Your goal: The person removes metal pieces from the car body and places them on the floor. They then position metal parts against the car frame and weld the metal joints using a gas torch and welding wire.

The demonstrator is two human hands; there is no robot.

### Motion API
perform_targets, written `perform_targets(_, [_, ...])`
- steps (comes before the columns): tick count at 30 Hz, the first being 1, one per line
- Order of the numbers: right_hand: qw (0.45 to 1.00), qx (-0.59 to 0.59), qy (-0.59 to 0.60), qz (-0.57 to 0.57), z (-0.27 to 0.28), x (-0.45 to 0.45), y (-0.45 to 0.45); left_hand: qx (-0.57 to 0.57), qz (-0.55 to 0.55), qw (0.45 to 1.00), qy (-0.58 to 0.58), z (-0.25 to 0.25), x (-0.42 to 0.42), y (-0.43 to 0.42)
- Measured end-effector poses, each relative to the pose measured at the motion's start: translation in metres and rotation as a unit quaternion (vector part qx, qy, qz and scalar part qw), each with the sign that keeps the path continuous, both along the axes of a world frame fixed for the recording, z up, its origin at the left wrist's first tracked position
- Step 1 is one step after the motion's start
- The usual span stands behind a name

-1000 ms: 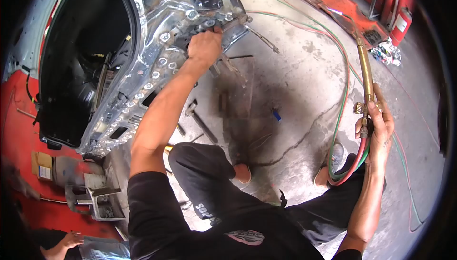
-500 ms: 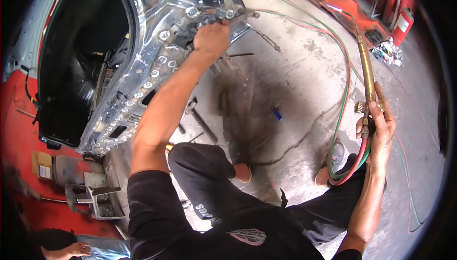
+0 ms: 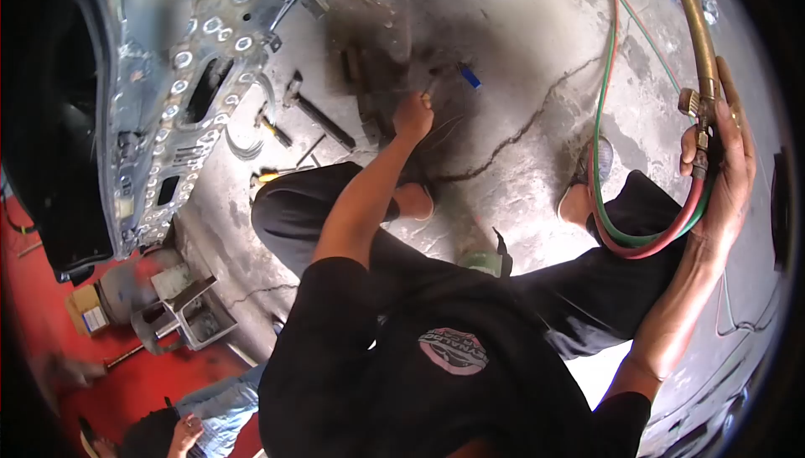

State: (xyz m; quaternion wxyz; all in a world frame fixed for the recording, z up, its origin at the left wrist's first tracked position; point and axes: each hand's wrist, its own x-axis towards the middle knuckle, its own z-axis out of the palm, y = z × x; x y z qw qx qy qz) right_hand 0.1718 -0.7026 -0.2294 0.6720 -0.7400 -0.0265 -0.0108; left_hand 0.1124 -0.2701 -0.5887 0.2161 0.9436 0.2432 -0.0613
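Observation:
My right hand is closed around the valve end of a brass gas torch, which points away from me. A red hose and a green hose loop down from its rear end. Out over the concrete floor, my left hand is curled into a fist. Something thin seems to stick out past its thumb, too small and blurred to name. Just beyond that fist lies a small blue object. A hammer rests on the floor left of the hand.
A car body shell with rows of round weld spots stands at the left. Near it lies a smaller hammer with a yellow-and-black handle. Behind it are a metal vise-like frame and a cardboard box. Another person's hand shows at lower left.
My left hand has come off the car body and moved down and right to above the floor. The view has shifted, and my right hand still holds the torch.

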Motion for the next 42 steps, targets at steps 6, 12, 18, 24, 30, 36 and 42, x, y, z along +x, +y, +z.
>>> perform_targets(6, [0.999,-0.023,0.028,-0.015,-0.003,0.007,0.009,0.099,-0.057,0.99,-0.088,-0.034,-0.012,0.004])
perform_targets(12, [0.998,-0.032,0.04,-0.037,0.002,0.013,0.031,0.089,-0.167,0.982,-0.001,-0.089,-0.019,-0.043])
perform_targets(18, [0.996,0.048,0.054,-0.044,0.004,0.009,0.044,0.056,-0.275,0.957,0.071,-0.121,-0.027,-0.044])
perform_targets(24, [0.996,0.048,0.05,-0.062,0.02,-0.001,0.051,-0.346,-0.122,0.93,-0.014,-0.061,-0.005,-0.071])
perform_targets(30, [0.997,0.039,0.04,-0.047,0.023,-0.008,0.047,-0.53,-0.06,0.845,-0.045,0.096,0.033,-0.08])
perform_targets(36, [0.999,0.038,0.03,-0.007,0.02,-0.015,0.041,-0.406,-0.141,0.892,-0.136,0.239,0.014,-0.064])
perform_targets(42, [0.997,0.061,0.023,0.029,0.021,-0.026,0.045,-0.077,-0.163,0.925,-0.335,0.327,0.017,-0.022])
